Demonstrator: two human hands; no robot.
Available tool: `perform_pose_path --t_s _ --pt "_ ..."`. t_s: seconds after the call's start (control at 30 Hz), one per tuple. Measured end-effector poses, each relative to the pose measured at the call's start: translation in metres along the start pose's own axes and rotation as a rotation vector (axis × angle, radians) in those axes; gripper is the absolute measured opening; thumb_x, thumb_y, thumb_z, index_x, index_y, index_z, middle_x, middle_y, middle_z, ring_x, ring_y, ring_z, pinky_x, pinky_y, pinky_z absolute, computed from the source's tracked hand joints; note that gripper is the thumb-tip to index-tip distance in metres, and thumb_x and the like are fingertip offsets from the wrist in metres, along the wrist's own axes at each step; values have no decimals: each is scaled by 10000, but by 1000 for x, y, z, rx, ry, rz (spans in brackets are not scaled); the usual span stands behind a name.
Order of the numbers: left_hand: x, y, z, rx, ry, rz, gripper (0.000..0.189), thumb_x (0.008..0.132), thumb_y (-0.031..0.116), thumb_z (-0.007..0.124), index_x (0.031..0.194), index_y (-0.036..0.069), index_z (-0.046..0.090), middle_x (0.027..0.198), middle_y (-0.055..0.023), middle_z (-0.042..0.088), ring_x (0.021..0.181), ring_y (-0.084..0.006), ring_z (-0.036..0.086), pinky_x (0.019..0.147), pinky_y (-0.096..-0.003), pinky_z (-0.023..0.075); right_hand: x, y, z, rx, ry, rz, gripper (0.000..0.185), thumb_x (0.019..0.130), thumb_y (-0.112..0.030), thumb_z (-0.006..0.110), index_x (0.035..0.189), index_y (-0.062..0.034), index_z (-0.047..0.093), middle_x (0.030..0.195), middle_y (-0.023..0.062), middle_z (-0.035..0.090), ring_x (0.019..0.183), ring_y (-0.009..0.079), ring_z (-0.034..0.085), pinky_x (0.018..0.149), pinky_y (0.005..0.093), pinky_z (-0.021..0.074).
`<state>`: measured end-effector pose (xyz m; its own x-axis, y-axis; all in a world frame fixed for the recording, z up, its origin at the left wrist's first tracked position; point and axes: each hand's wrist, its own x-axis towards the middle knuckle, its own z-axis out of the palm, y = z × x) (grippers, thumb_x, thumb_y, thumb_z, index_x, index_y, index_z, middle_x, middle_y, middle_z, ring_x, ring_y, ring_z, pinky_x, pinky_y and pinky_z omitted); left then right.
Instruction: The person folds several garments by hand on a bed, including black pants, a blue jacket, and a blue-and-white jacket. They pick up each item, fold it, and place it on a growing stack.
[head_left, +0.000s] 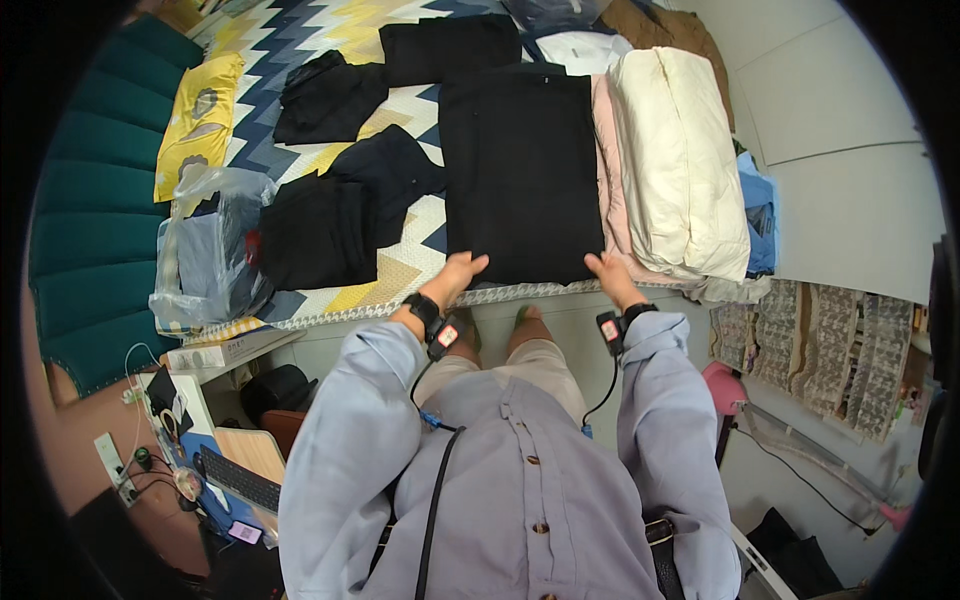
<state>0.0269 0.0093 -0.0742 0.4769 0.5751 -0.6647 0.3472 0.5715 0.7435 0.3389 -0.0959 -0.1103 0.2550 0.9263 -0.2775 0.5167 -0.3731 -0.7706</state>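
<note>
A black cloth garment (521, 172), folded into a flat rectangle, lies on the bed in front of me. Its near left corner is gripped by my left hand (454, 276), thumb on top. At the near right corner, my right hand (613, 277) pinches the cloth the same way. The fingers of both hands are hidden under the fabric. To the left rest a dark garment (394, 176) and a folded black garment (319, 232), partly overlapping. Farther back are a crumpled black garment (330, 101) and another folded black one (450, 49).
A cream rolled quilt (679, 161) sits on pink bedding (611, 180) at the right. Clear plastic bags of clothes (214, 247) stand at the left, by a yellow pillow (199, 124) and the green headboard (105, 202). A desk with a keyboard (240, 480) is at lower left.
</note>
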Motion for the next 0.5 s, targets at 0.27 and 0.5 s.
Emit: perform_pose_path --t_s 0.27,0.5 --pt "5 -58 -13 -11 -8 -343 662 825 397 596 1313 18 362 1257 -115 463 1189 -208 395 1000 -350 298 -14 52 18 108 -383 405 195 841 -224 606 903 -40 595 777 -17 550 680 89 457 639 257 405" --pt "67 -57 -18 246 161 -257 559 780 329 666 1177 -10 465 1132 -133 542 1012 -225 532 877 -325 416 70 28 9 30 -208 243 421 782 -239 641 1092 7 497 927 152 610 847 258 606 750 330 478"
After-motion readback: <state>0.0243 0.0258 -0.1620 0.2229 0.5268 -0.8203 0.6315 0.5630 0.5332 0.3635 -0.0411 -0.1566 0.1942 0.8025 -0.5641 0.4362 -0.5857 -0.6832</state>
